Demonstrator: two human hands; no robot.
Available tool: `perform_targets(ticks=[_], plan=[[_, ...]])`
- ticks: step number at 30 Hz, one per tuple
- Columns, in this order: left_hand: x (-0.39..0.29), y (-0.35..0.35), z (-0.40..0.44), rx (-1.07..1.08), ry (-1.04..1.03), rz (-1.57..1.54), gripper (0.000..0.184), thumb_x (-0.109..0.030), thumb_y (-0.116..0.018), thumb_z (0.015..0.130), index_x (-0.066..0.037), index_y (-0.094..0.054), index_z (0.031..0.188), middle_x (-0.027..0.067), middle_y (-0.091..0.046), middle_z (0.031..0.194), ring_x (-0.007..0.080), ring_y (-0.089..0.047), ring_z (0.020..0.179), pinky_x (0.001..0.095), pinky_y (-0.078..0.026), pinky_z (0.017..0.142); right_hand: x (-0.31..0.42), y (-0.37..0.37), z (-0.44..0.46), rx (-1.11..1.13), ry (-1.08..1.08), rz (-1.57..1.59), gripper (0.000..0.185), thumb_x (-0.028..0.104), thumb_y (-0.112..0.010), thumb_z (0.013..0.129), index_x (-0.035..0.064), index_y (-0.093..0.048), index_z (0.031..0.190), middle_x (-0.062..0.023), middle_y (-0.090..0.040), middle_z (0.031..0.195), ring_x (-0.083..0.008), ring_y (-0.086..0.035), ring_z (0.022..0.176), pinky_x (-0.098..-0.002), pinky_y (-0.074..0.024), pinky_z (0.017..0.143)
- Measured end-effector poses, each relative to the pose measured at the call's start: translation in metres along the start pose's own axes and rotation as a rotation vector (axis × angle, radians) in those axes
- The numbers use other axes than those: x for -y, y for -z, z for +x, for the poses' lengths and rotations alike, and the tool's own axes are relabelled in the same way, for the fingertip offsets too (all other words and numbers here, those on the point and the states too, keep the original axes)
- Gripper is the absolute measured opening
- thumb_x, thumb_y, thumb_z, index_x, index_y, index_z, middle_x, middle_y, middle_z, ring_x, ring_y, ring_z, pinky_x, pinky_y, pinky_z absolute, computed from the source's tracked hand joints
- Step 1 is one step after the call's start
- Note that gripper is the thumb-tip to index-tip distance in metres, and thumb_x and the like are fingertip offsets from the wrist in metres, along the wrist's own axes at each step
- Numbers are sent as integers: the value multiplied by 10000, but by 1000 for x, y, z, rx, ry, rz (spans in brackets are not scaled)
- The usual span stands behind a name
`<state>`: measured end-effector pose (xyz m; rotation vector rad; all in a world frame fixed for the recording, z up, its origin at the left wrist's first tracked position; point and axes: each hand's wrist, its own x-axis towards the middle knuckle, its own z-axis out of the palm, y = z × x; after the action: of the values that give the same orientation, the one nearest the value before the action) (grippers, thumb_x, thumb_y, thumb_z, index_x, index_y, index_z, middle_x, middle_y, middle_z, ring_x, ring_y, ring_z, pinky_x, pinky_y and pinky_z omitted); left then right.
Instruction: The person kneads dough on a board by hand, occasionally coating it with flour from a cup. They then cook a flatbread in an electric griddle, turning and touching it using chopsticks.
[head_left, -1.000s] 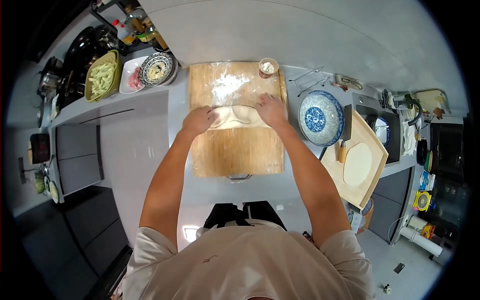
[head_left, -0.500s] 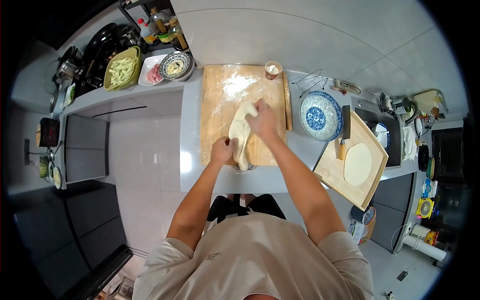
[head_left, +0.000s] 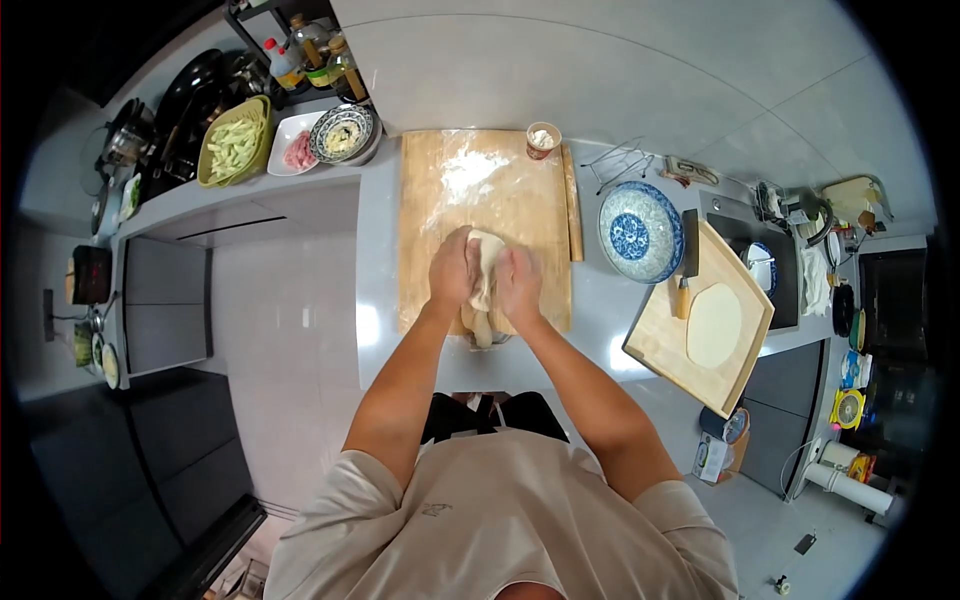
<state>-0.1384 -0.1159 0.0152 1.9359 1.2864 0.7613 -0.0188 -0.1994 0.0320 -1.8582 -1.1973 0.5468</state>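
Two hands meet at the centre of the frame. A strip of dough lies between them, its lower end reaching the near edge of the board. The left hand's grip is closed on its left side; the right hand is blurred against the right side, so I cannot tell how firm its grip is. Below the board runs a bare strip of bench. Open wood lies on both sides of the hands, bounded at right by a rolling pin. Half a second ago the dough slanted toward the upper right; now it stands nearly straight, the right hand lower, the left higher.
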Motion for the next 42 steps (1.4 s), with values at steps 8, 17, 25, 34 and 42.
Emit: perform_targets(ticks=[8, 17, 25, 34, 42], plan=[[18, -7, 25, -46, 135, 154, 339, -329, -490, 1084, -64, -690, 1152, 192, -690, 1093, 419, -593, 1054, 530, -462, 952, -17, -55, 50, 12, -58, -389, 356, 349, -433, 1107, 71, -651, 1156, -202, -647, 1175, -420, -569, 1138, -557, -415, 996], [36, -32, 107, -136, 68, 487, 364, -357, -499, 1069, -104, -758, 1038, 106, -673, 1111, 345, -559, 1067, 500, -438, 945, -29, -65, 143, 109, -13, -663, 442, 451, -443, 1070, 111, -710, 1163, -151, -641, 1237, -358, -537, 1195, -519, -387, 1045], [60, -34, 138, -109, -62, 497, 427, -409, -503, 1053, -94, -775, 960, 115, -716, 973, 351, -628, 973, 478, -480, 899, -36, -73, 183, 70, 101, -683, 475, 437, -436, 1078, 88, -758, 1070, -162, -696, 1193, -370, -574, 1225, -548, -393, 1071], [4, 6, 65, 295, 391, -334, 419, -351, -524, 1029, -1, -752, 1067, 203, -756, 1030, 384, -703, 972, 461, -538, 911, -3, -16, 86, 246, -129, 92, 306, 281, -546, 1079, 1, -660, 1035, -207, -707, 971, -428, -642, 936, -476, -504, 889], [-4, -21, -3, -200, -11, 101, 340, -300, -509, 1072, -59, -727, 1174, 162, -709, 1193, 390, -618, 1110, 494, -465, 999, -30, -35, 49, 105, 212, -320, 225, 249, -513, 1070, 58, -617, 1124, -209, -616, 1148, -420, -544, 1088, -536, -421, 1001]])
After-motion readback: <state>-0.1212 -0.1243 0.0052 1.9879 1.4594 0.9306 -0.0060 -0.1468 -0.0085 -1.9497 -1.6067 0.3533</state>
